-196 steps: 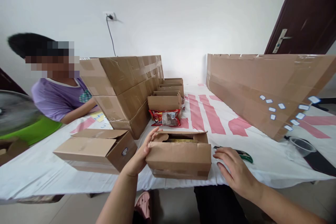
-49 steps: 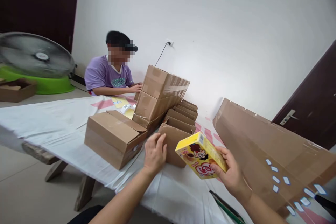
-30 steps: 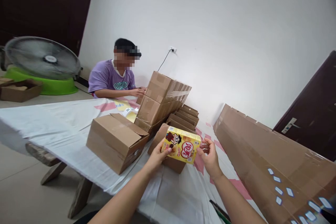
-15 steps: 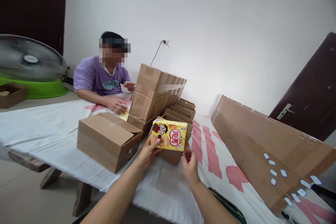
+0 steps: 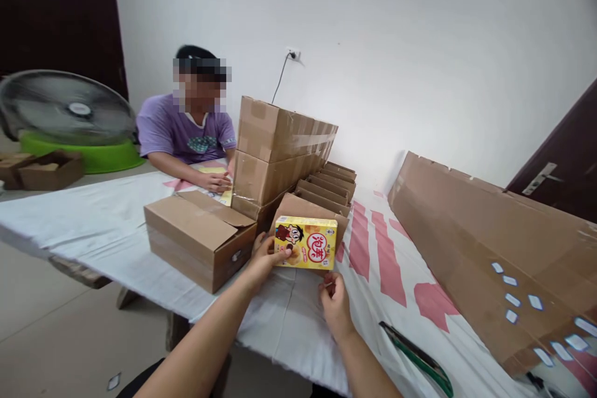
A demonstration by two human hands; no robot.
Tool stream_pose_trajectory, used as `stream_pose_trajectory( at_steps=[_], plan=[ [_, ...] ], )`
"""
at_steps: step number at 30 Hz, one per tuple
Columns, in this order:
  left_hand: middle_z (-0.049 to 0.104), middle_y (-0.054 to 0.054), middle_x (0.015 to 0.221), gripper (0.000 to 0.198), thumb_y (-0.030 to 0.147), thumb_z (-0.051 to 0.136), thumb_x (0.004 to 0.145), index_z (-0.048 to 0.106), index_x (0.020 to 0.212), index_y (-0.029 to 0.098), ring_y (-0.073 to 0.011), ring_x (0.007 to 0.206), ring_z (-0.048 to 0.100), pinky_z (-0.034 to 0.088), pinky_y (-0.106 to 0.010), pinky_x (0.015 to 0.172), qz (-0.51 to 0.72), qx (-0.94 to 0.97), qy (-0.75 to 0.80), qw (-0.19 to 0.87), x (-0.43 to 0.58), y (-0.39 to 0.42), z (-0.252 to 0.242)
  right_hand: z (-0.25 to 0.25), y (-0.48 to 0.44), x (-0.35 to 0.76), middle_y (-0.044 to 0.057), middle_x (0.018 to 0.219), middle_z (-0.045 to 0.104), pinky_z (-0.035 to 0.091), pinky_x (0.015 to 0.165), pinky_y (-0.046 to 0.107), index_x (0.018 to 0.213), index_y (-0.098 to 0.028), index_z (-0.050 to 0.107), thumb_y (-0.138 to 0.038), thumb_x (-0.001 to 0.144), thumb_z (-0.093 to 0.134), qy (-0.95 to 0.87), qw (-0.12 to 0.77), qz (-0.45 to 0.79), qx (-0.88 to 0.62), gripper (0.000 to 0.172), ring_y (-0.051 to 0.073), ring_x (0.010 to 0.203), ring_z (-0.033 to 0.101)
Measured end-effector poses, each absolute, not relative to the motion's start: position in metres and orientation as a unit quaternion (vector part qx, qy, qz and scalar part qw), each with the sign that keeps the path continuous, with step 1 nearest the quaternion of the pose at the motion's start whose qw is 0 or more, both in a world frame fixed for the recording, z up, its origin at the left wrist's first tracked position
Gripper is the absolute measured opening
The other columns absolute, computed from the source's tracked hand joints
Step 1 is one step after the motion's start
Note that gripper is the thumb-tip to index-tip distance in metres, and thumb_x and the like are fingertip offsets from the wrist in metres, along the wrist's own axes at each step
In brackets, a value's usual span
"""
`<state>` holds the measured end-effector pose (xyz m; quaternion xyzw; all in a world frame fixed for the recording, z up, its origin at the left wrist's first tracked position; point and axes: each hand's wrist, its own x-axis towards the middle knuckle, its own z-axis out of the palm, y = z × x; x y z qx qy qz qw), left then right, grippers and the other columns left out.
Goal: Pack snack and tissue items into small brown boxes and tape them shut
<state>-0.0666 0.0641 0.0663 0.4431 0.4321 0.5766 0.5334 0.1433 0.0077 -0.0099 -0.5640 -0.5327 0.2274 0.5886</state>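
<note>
My left hand point(image 5: 267, 259) grips the left end of a yellow snack box point(image 5: 305, 244), thumb over its printed front. A cartoon figure and red lettering face me. Just below the box's lower right corner is my right hand point(image 5: 334, 298), its fingers curled together; whatever they hold, if anything, is hidden. Behind the snack box a brown cardboard carton point(image 5: 291, 204) stands partly covered by it. To the left of my left hand sits another carton point(image 5: 186, 230) with its top flaps nearly closed.
Taped cartons point(image 5: 256, 130) are stacked beyond my hands, beside a row of open-flapped cartons point(image 5: 321, 196). A person point(image 5: 186, 130) sits across the cloth-covered table point(image 5: 93, 211). Right are a green-edged tool point(image 5: 420, 357) and a long cardboard sheet point(image 5: 457, 230). A fan point(image 5: 69, 109) stands left.
The view has shifted slightly. My left hand keeps its hold on the snack box, while my right hand sits a little lower beneath its corner. The other person's raised hand has come down.
</note>
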Motion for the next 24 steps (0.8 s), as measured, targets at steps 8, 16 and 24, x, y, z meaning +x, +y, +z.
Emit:
stream_pose_trajectory(
  at_steps=[8,16,24],
  plan=[
    [0.041,-0.011,0.141,0.039,0.016,0.079,0.048,0.062,0.083,0.017,-0.0330,0.135,0.036,0.033,-0.040,0.110,0.519,0.562,0.471,0.439,-0.038,0.051,0.059,-0.015,0.014,0.165,0.008,0.110,0.062,0.048,0.065,0.030,0.116,-0.020,0.051,-0.037,0.076,0.055,-0.426,0.656,0.237,-0.576,0.044,0.019,0.081,0.059],
    [0.001,-0.014,0.160,0.037,0.017,0.065,0.074,0.049,0.107,0.019,-0.0326,0.141,0.030,0.037,-0.044,0.107,0.435,0.725,0.469,0.254,0.016,-0.008,0.060,-0.011,0.021,0.177,0.004,0.102,0.067,0.054,0.067,0.035,0.120,-0.025,0.050,-0.043,0.074,0.057,-0.366,0.688,0.304,-0.548,0.050,0.022,0.084,0.065],
    [0.000,-0.015,0.159,0.037,0.022,0.067,0.072,0.048,0.104,0.020,-0.0321,0.118,0.058,0.047,-0.040,0.094,0.373,0.698,0.530,0.305,-0.007,0.009,0.074,-0.010,0.017,0.177,-0.001,0.077,0.064,0.041,0.048,0.025,0.097,-0.020,0.057,-0.026,0.063,0.056,-0.375,0.672,0.295,-0.566,0.035,0.015,0.058,0.055]
  ],
)
